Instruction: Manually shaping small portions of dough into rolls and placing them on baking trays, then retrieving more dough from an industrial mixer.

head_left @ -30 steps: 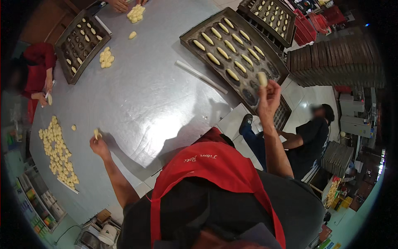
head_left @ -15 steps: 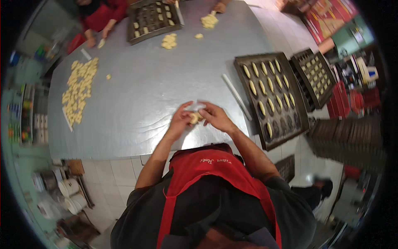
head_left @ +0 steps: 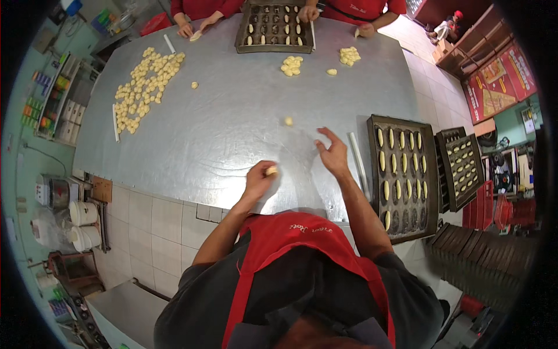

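Note:
My left hand, near the front edge of the metal table, is closed around a small pale piece of dough that shows at its fingertips. To its right, over the tabletop, my right hand has its fingers apart and nothing in them. Beyond both hands is another small dough piece; whether it rests on the table or is in the air, I cannot tell. A white rolling pin lies just right of my right hand, alongside a dark baking tray with long dough pieces in its hollows.
Many dough lumps spread over the table's left side, between white sticks. Two people in red work at the far edge around another tray. Dough heaps lie near them. More filled trays stand at the right.
My hands, together at a dough piece before, have come apart, the right going forward and right. A dough piece now shows beyond them. The whole view has shifted too.

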A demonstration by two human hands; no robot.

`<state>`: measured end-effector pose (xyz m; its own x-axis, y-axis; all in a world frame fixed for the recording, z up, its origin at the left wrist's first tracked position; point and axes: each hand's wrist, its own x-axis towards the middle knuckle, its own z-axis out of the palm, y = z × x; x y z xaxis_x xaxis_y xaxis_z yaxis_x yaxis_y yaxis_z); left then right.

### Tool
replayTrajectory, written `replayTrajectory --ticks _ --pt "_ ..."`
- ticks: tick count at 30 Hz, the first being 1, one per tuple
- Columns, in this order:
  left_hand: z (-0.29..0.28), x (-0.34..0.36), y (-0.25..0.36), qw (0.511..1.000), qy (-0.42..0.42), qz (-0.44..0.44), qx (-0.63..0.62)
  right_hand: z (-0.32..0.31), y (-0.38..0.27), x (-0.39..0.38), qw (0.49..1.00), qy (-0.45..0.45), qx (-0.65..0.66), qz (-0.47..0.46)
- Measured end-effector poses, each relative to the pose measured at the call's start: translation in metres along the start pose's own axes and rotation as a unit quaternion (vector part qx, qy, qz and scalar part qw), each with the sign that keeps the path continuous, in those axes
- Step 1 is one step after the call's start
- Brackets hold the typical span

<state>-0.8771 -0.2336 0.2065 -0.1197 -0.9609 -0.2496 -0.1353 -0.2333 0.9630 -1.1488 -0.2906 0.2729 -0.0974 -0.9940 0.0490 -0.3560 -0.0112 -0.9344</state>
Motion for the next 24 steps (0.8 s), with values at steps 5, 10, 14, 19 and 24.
replayTrajectory --ticks 5,10,14,19,24 --pt "0.063 0.033 0.071 0.99 -0.057 0.074 0.108 -0.037 0.042 -0.017 0.812 0.181 -0.555 -0.011" --pt "0.034 0.008 0.03 0.827 -0.081 0.32 0.455 -0.033 0.069 -0.068 0.903 0.141 -0.404 0.024" --pt "0.033 -0.001 0.058 0.81 -0.089 0.323 0.482 -0.015 0.032 -0.088 0.928 -0.02 -0.323 -0.185" --pt "0.039 0.088 0.071 0.796 0.02 0.293 0.529 0.014 0.015 -0.016 0.949 -0.059 -0.195 -0.243" --pt "0.03 0.048 0.038 0.764 -0.024 0.302 0.57 0.023 0.022 -0.069 0.935 -0.004 -0.292 -0.2"
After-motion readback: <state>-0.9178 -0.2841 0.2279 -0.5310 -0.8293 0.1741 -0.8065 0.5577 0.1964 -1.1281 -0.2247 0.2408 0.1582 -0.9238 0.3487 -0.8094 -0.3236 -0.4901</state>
